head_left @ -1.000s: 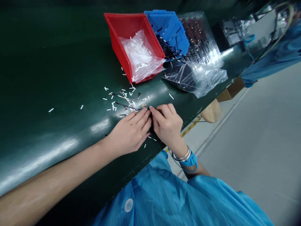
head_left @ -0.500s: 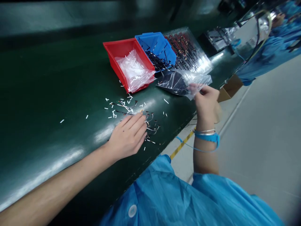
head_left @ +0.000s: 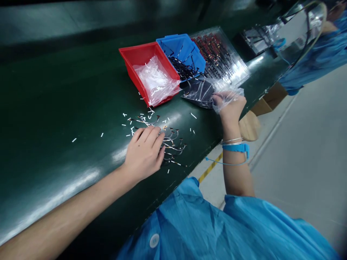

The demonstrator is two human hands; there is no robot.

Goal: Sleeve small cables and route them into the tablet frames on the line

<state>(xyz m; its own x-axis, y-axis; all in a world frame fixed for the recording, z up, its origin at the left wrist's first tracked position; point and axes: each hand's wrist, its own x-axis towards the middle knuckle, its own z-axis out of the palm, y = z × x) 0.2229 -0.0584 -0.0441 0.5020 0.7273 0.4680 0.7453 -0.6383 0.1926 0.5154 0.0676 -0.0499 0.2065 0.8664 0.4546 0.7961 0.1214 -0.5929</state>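
My left hand (head_left: 144, 151) lies palm down over a loose pile of thin cables (head_left: 176, 144) with small connector ends. Its fingers are bent and slightly apart, and the tips are partly hidden, resting among the cables. Short white tube pieces (head_left: 132, 129) are scattered around the pile. My right hand (head_left: 230, 104) is closed on the edge of a clear plastic bag (head_left: 197, 94), which lies on the table with something dark in or under it. A blue wrist strap (head_left: 235, 147) with a thin cord circles my right wrist.
A red bin (head_left: 135, 79) holds a plastic bag of white tube pieces. Beside it stands a blue bin (head_left: 187, 43) of black cables, then a clear tray (head_left: 217, 54) of parts in rows. A round stool (head_left: 249, 126) and cardboard box (head_left: 271, 99) stand beyond the table edge. A co-worker's blue sleeve (head_left: 320, 54) shows.
My left hand has drawn back a little to the left, uncovering more cables. My right hand has pushed forward along the plastic bag, its wrist lying slightly further left.
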